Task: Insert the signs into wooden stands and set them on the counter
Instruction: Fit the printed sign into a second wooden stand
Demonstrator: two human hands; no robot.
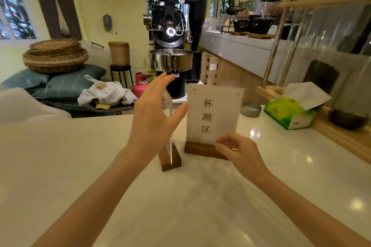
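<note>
Between the hands, upright on the counter (80,156): printed sign (213,114) in wooden stand (200,149). Left hand (154,114) spread open before edge-on sign (168,126). Right hand (237,151) loosely curled, fingertips (219,146) at the stand's corner, grip unclear.

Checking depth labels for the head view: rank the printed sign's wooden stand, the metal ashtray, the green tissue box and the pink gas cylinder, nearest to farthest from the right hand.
1. Printed sign's wooden stand: right at the right hand, fingertips at its corner.
2. Metal ashtray: behind the sign, on the counter.
3. Green tissue box: to the right, near the counter edge.
4. Pink gas cylinder: on the floor beyond the counter, left.
</note>
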